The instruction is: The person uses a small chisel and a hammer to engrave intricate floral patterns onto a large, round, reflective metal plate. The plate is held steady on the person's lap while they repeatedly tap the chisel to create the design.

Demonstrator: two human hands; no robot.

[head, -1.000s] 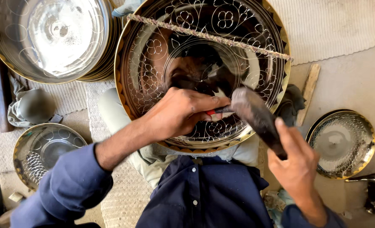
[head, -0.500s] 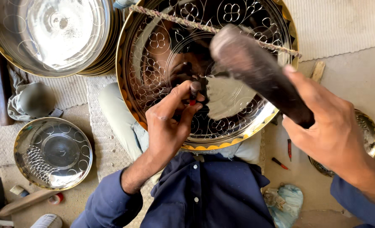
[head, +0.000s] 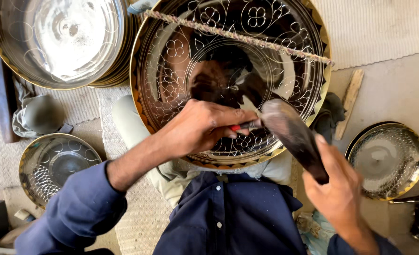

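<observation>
Brass tray (head: 285, 52) on your lap: keep your left hand (head: 197, 127) pinching the red-handled chisel (head: 245, 126) steady while your right hand (head: 339, 189), closed around the dark mallet (head: 292, 134), taps squarely.

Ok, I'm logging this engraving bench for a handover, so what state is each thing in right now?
left hand: gripping the red-handled chisel, tip on the tray
right hand: holding the dark mallet, its head at the chisel's end
large brass tray: propped on the lap, partly engraved, cord across it
small tray: flat on the floor, patterned
stacked trays: piled
</observation>
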